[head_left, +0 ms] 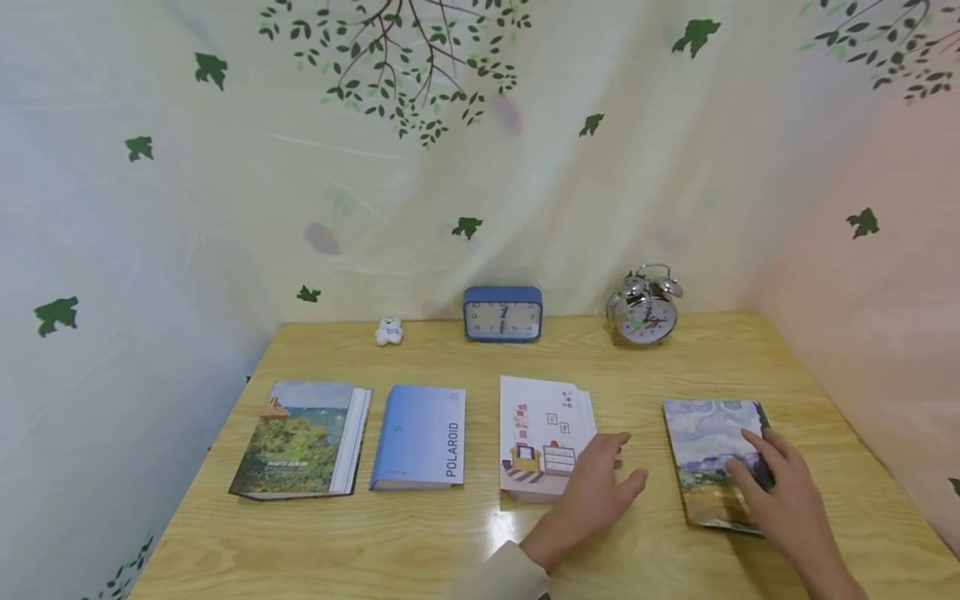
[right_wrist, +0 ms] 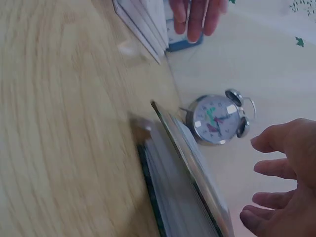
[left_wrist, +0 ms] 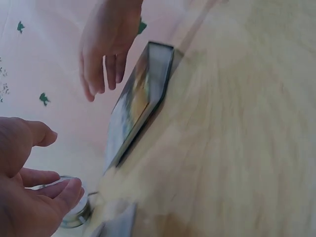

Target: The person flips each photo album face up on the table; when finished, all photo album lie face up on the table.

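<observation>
Four albums or books lie in a row on the wooden table (head_left: 420,550). My left hand (head_left: 596,483) hovers by the right edge of the white album (head_left: 536,433) with a drawn room on its cover; its fingers are relaxed and hold nothing. Over the far-right album (head_left: 705,467), which has a landscape painting on its cover, hangs my right hand (head_left: 787,500) with fingers spread. The right wrist view shows this hand (right_wrist: 286,173) apart from the album (right_wrist: 187,163), whose cover stands slightly off its pages.
Further left lie a blue POLAROID album (head_left: 420,437) and a photo album (head_left: 300,442) with a seaside painting. Along the back stand a small white bear figure (head_left: 389,332), a blue clock (head_left: 502,315) and a silver twin-bell alarm clock (head_left: 645,308). A leaf-printed curtain (head_left: 405,233) hangs behind.
</observation>
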`<state>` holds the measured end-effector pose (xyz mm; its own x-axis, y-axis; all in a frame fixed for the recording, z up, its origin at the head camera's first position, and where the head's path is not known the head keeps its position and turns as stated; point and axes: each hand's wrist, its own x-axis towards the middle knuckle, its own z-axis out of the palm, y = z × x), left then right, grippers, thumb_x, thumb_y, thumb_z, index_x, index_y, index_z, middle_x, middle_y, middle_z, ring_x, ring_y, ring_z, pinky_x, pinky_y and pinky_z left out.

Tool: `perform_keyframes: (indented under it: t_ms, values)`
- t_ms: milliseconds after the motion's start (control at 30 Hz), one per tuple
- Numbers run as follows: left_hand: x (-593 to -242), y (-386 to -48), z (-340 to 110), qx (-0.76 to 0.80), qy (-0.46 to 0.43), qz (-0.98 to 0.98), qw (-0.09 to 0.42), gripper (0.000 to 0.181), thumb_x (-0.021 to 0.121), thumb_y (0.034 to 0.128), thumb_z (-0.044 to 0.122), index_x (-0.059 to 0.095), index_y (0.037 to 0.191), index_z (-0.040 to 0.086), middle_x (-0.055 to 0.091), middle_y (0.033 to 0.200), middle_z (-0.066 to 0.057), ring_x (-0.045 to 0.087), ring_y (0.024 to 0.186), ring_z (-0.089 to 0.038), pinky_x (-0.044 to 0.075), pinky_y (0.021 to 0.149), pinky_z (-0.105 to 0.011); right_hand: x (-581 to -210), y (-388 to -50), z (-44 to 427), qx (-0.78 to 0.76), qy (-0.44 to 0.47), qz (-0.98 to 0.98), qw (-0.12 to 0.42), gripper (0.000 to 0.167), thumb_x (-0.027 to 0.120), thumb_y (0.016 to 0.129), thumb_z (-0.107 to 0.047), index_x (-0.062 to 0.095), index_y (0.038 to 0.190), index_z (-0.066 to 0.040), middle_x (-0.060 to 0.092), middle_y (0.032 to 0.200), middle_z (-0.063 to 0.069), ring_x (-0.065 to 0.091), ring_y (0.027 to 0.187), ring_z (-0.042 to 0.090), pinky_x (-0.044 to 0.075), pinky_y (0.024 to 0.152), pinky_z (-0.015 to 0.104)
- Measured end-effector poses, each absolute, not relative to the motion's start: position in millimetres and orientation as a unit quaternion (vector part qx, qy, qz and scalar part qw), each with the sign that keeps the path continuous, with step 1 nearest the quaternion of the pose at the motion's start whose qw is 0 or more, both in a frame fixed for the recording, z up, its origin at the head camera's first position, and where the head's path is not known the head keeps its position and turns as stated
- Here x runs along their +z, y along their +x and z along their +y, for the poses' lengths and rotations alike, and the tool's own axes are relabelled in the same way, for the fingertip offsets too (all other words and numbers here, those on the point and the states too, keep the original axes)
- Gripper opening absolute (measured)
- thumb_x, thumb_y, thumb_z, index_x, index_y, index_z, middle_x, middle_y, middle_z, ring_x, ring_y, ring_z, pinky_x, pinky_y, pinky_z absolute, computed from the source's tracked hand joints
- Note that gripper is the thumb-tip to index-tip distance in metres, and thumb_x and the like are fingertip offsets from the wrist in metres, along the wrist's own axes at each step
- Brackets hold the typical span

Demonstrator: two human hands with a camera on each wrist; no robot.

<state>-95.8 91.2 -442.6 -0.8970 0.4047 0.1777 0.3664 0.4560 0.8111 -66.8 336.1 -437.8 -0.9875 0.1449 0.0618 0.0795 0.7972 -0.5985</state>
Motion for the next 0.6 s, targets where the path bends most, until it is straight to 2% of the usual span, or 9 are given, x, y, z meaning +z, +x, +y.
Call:
perform_keyframes:
  t_ms: [167,233,300,333,400,467,600]
  values:
    - [-454,-86,119,0.523,0.189,0.825,0.100,0.050,0.065,0.0889,0.019,0.052,0.131,-0.003,0.060,0.115,-0.010,0.064,0.096,-0.010,0.050,0.079,-0.013,-439,-67,359,0.286,-0.069,-0.956,-0.003,0.074,0.044,0.100,-0.040,0.018,0.147,0.009,0.004,0.144,0.047,0.015,0.123,0.068,0.026,0.086,0.077]
    - [-459,-83,129,0.538,0.171,0.815,0.128,0.044,0.066,0.0871,0.017,0.056,0.125,-0.002,0.060,0.106,-0.004,0.061,0.090,-0.004,0.049,0.076,-0.013,-441,-66,367,0.280,-0.070,-0.957,-0.016,0.077,0.045,0.100,-0.040,0.014,0.146,0.014,0.004,0.140,0.051,0.014,0.122,0.069,0.025,0.087,0.078]
    - [-463,-82,138,0.543,0.167,0.810,0.142,0.027,0.066,0.0850,0.013,0.061,0.108,-0.001,0.055,0.089,0.004,0.055,0.077,0.002,0.045,0.067,-0.012,-444,-65,374,0.275,-0.073,-0.958,-0.030,0.081,0.045,0.100,-0.041,0.012,0.144,0.018,0.007,0.137,0.052,0.015,0.121,0.069,0.025,0.088,0.077]
    - [-465,-81,142,0.541,0.171,0.811,0.144,0.018,0.065,0.0845,0.011,0.060,0.097,0.000,0.050,0.081,0.007,0.049,0.071,0.004,0.042,0.062,-0.011,-445,-65,377,0.272,-0.074,-0.959,-0.036,0.082,0.045,0.099,-0.041,0.012,0.142,0.021,0.010,0.136,0.053,0.017,0.120,0.068,0.026,0.089,0.076]
    - [-468,-80,147,0.545,0.180,0.806,0.143,0.008,0.064,0.0836,0.008,0.056,0.085,0.004,0.047,0.075,0.011,0.044,0.065,0.007,0.038,0.058,-0.010,-447,-65,383,0.266,-0.080,-0.958,-0.071,0.088,0.043,0.099,-0.045,0.008,0.141,0.023,0.015,0.134,0.053,0.023,0.119,0.067,0.031,0.090,0.073]
    - [-469,-80,151,0.536,0.198,0.811,0.129,0.014,0.061,0.0830,0.005,0.050,0.075,0.007,0.041,0.068,0.012,0.038,0.059,0.006,0.033,0.052,-0.010,-448,-68,387,0.263,-0.093,-0.953,-0.117,0.094,0.039,0.098,-0.053,0.004,0.141,0.023,0.016,0.135,0.052,0.024,0.120,0.066,0.033,0.091,0.071]
    - [-470,-79,156,0.490,0.230,0.838,0.065,0.015,0.060,0.0811,0.003,0.051,0.072,0.010,0.038,0.064,0.013,0.034,0.057,0.005,0.030,0.050,-0.008,-452,-70,392,0.263,-0.116,-0.942,-0.172,0.098,0.032,0.096,-0.062,-0.001,0.144,0.017,0.013,0.139,0.048,0.023,0.124,0.065,0.033,0.094,0.070]
